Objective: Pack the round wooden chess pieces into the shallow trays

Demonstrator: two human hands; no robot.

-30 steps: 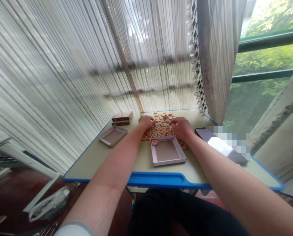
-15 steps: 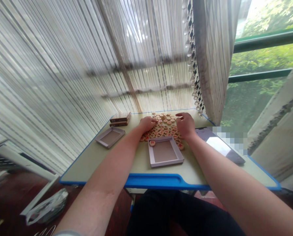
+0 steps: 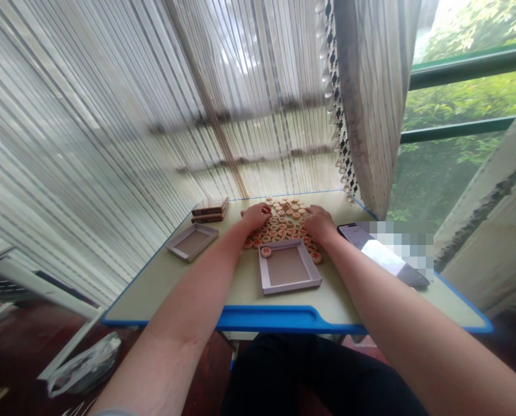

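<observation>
Several round wooden game pieces (image 3: 284, 222) with red and dark marks lie spread on the far middle of a pale table (image 3: 197, 283). My left hand (image 3: 255, 215) rests flat on the left side of the spread, fingers stretched forward. My right hand (image 3: 318, 222) lies on the right side of the pieces, fingers curved down over them. In front of the pieces sits a shallow open cardboard box tray (image 3: 287, 268), with one piece (image 3: 266, 251) at its far left corner.
A second shallow tray (image 3: 191, 241) lies at the left, with a folded brown board (image 3: 210, 209) behind it. A phone (image 3: 383, 254) lies at the right. String curtains hang close behind the table. A plastic bag (image 3: 84, 361) lies on the dark floor.
My right hand had lifted above the pieces half a second ago and has come back down onto them. The view has shifted slightly left. My left hand has stayed on the pieces.
</observation>
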